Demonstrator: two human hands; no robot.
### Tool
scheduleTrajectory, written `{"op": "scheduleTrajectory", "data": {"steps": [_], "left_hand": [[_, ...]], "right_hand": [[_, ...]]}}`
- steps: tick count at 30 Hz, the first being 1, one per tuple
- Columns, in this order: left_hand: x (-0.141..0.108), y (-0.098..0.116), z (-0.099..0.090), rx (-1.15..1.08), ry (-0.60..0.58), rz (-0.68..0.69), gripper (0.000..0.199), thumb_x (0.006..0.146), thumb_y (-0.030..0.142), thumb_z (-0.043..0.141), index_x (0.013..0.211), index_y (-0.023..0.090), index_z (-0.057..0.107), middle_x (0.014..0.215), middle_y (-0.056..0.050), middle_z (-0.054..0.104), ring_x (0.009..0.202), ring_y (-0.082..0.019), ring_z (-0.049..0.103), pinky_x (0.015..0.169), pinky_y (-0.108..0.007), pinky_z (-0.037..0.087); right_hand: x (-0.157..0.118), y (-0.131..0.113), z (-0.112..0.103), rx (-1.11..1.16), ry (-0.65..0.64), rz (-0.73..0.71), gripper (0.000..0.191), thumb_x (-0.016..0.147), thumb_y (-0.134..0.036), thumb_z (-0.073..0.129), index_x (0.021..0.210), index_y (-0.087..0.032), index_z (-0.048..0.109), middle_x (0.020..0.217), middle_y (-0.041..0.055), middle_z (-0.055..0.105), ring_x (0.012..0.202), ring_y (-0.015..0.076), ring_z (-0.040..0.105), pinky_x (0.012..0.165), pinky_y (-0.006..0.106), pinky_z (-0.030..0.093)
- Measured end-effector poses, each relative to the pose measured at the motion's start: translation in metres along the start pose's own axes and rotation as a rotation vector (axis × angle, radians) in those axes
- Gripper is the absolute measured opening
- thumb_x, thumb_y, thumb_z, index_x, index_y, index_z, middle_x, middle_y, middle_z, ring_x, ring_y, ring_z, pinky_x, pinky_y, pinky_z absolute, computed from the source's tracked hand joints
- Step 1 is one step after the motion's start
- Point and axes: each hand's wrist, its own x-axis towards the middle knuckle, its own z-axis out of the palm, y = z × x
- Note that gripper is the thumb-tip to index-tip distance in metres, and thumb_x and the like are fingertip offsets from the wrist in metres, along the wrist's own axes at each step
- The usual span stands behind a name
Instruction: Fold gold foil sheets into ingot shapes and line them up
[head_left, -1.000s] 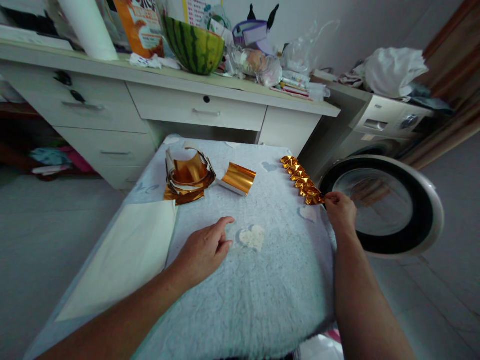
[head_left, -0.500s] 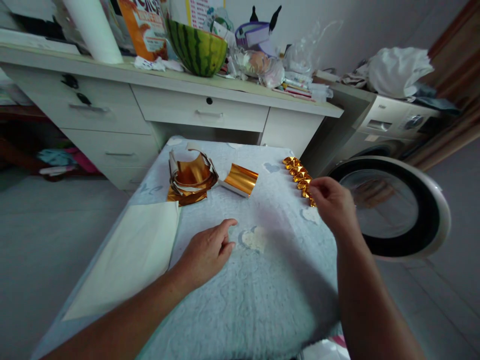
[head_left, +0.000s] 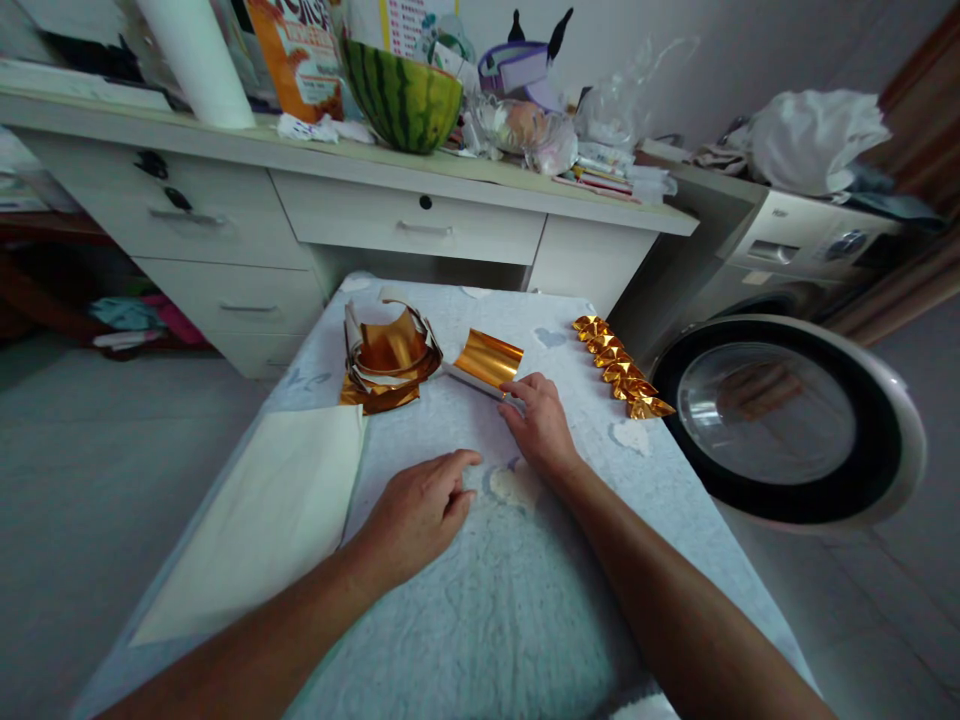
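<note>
A curved sheet of gold foil paper (head_left: 487, 355), pale on its underside, lies near the middle of the table. My right hand (head_left: 541, 425) has its thumb and fingers closed on the near right corner of that paper. My left hand (head_left: 420, 510) rests over the cloth, thumb and forefinger apart, holding nothing. To the right, several folded gold foil pieces (head_left: 609, 360) form a slanting row. At the far left of the table sits a bundle of curled gold foil paper (head_left: 390, 350) with pale strips around it.
A pale sheet (head_left: 262, 510) lies along the table's left side, on the blue cloth (head_left: 480, 640). Behind stands a white desk (head_left: 420, 225) bearing half a watermelon (head_left: 401, 100) and plastic bags. The open washing machine door (head_left: 780, 410) juts out at the right.
My right hand has left the row of folded gold pieces and moved left to the foil paper, taking its corner. A folded piece now shows at the row's near end. My left hand stays put.
</note>
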Motion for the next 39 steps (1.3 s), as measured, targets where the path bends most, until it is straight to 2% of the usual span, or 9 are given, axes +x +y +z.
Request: {"op": "scheduleTrajectory", "data": {"steps": [8,19,26,28,31,33,35,37,39], "left_hand": [[-0.001,0.003,-0.003,0.011,-0.011,-0.012,0.030,0.086,0.018,0.049,0.115,0.019,0.058,0.077,0.000,0.064,0.072,-0.018,0.061,0.069,-0.029,0.044],[0.000,0.004,-0.001,-0.005,-0.010,-0.009,0.029,0.084,0.015,0.049,0.111,0.019,0.059,0.076,0.000,0.063,0.072,-0.018,0.060,0.068,-0.029,0.043],[-0.001,0.003,-0.002,-0.060,0.004,0.001,0.027,0.084,0.015,0.050,0.108,0.021,0.058,0.073,0.002,0.060,0.071,-0.017,0.059,0.068,-0.029,0.043],[-0.001,0.002,-0.002,-0.125,0.052,-0.019,0.024,0.084,0.016,0.051,0.106,0.022,0.056,0.074,0.003,0.058,0.069,-0.015,0.058,0.068,-0.028,0.044],[-0.001,-0.001,-0.002,-0.233,0.251,-0.144,0.020,0.084,0.022,0.056,0.102,0.023,0.049,0.083,0.003,0.056,0.070,-0.014,0.056,0.067,-0.028,0.046],[-0.001,-0.004,-0.003,-0.257,0.422,-0.218,0.028,0.081,0.025,0.061,0.104,0.023,0.045,0.092,0.001,0.054,0.077,-0.015,0.056,0.069,-0.029,0.047],[0.001,-0.006,-0.004,-0.253,0.542,-0.215,0.041,0.078,0.026,0.065,0.112,0.024,0.041,0.107,-0.003,0.052,0.091,-0.017,0.055,0.076,-0.032,0.049],[0.002,-0.008,-0.006,-0.245,0.600,-0.181,0.054,0.076,0.027,0.066,0.121,0.024,0.037,0.122,-0.006,0.046,0.103,-0.020,0.052,0.084,-0.036,0.049],[0.003,-0.009,-0.009,-0.228,0.580,-0.153,0.053,0.077,0.027,0.066,0.123,0.025,0.040,0.125,-0.007,0.044,0.111,-0.023,0.050,0.089,-0.040,0.048]], "right_hand": [[0.001,0.001,0.006,0.012,0.030,-0.015,0.016,0.087,-0.017,0.061,0.088,-0.023,0.076,0.088,0.0075,0.065,0.089,0.0240,0.055,0.081,0.037,0.046],[-0.001,0.000,0.003,0.014,0.108,-0.004,0.010,0.083,-0.014,0.065,0.077,-0.020,0.071,0.079,0.0049,0.064,0.082,0.0221,0.056,0.077,0.035,0.045],[-0.007,-0.001,-0.003,0.070,0.096,-0.023,0.005,0.080,-0.016,0.068,0.078,-0.021,0.068,0.083,0.0050,0.061,0.087,0.0224,0.055,0.079,0.035,0.044],[-0.009,-0.001,-0.006,0.113,0.084,-0.032,0.004,0.081,-0.019,0.069,0.078,-0.021,0.066,0.085,0.0048,0.060,0.087,0.0221,0.054,0.079,0.035,0.044],[-0.011,0.000,-0.014,0.236,0.037,-0.064,0.004,0.084,-0.021,0.065,0.080,-0.022,0.063,0.088,0.0041,0.060,0.088,0.0206,0.056,0.081,0.034,0.044],[-0.013,0.002,-0.021,0.333,-0.013,-0.084,0.002,0.084,-0.021,0.062,0.085,-0.022,0.061,0.089,0.0031,0.062,0.089,0.0194,0.057,0.082,0.034,0.044],[-0.014,0.003,-0.028,0.424,-0.072,-0.101,0.003,0.085,-0.022,0.062,0.087,-0.023,0.060,0.092,0.0027,0.064,0.091,0.0188,0.059,0.085,0.034,0.045],[-0.015,0.001,-0.036,0.503,-0.139,-0.113,0.004,0.085,-0.025,0.062,0.088,-0.023,0.059,0.099,0.0038,0.065,0.097,0.0194,0.060,0.091,0.036,0.045],[-0.016,-0.002,-0.044,0.554,-0.225,-0.112,0.006,0.086,-0.028,0.064,0.087,-0.023,0.060,0.104,0.0047,0.065,0.102,0.0203,0.060,0.095,0.038,0.044]]}}
